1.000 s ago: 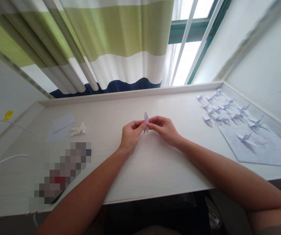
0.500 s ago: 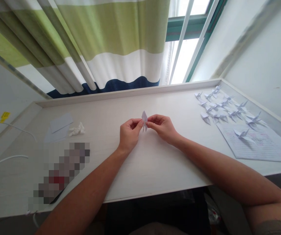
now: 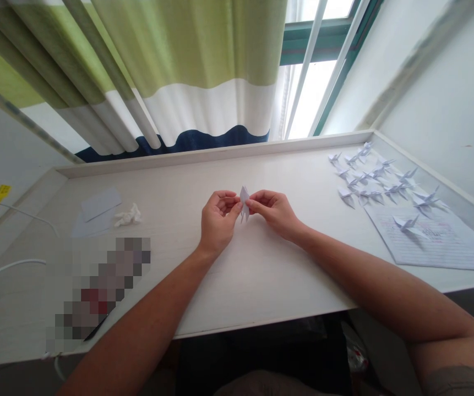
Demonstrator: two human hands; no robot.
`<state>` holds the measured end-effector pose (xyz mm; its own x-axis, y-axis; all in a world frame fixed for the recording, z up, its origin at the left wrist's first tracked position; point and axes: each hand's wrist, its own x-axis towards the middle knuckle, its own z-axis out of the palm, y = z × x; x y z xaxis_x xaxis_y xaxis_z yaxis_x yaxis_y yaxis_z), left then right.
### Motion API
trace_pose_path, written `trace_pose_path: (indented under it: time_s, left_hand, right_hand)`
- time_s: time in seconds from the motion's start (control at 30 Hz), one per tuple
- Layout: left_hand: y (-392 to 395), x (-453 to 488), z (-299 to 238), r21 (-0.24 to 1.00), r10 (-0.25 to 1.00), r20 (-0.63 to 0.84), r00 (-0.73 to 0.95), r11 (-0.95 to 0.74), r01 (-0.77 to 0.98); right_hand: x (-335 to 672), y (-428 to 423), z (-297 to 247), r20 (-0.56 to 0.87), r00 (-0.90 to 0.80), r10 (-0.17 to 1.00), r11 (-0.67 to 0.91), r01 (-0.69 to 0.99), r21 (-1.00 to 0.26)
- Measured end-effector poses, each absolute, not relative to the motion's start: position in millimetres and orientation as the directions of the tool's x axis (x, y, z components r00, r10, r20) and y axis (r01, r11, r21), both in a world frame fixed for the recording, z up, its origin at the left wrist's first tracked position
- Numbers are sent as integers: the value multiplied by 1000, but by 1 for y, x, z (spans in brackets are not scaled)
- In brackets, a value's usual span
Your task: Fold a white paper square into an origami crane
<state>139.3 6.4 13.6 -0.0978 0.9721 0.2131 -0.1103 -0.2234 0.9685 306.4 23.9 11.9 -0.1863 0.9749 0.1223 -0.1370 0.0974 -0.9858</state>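
A small piece of folded white paper stands upright between my hands over the middle of the desk, its point up and two narrow legs hanging down. My left hand pinches its left edge between thumb and fingers. From the other side, the thumb and index finger of my right hand press on its right edge. Several folded paper cranes sit in a group at the far right of the desk. One more paper crane rests on a lined, written sheet.
White paper squares and a crumpled tissue lie at the left. Nearer me is a long pixelated object. White cables run along the left side. A raised rim edges the desk's back, below a striped curtain.
The view has shifted very slightly. Both hands keep their pinch on the folded paper, with only a small shift of the fingers.
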Motion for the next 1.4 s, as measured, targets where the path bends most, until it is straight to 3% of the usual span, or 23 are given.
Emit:
trace_pose_path:
  time_s: [0.13, 0.23, 0.53, 0.77, 0.9, 1.07, 1.23, 1.4]
  left_hand:
    - [6, 137, 16, 968, 999, 50, -10, -51, -245]
    - [7, 133, 18, 968, 987, -67, 146, 100, -231]
    - [10, 126, 20, 999, 982, 21, 186, -14, -37]
    - [10, 128, 16, 997, 975, 23, 223, -7, -74]
    - [7, 128, 18, 994, 974, 0, 226, 24, -106]
    - [7, 128, 22, 992, 978, -49, 201, 71, -104]
    - [5, 129, 26, 989, 981, -102, 165, 118, -86]
    - [4, 129, 27, 981, 974, -142, 174, 162, -110]
  right_hand:
    - [307, 25, 12, 158, -164, 974, 132, -154, -979]
    - [308, 26, 12, 164, -174, 971, 137, -156, -978]
    - [311, 26, 12, 148, -235, 961, 121, -124, -985]
    - [315, 32, 4, 247, -230, 941, 252, -7, -968]
    - [317, 31, 1, 417, -232, 879, 462, 196, -865]
    - [318, 30, 1, 623, -286, 728, 683, 382, -623]
    - [319, 30, 2, 705, -310, 638, 743, 487, -459]
    - [319, 30, 3, 725, -318, 610, 769, 457, -447]
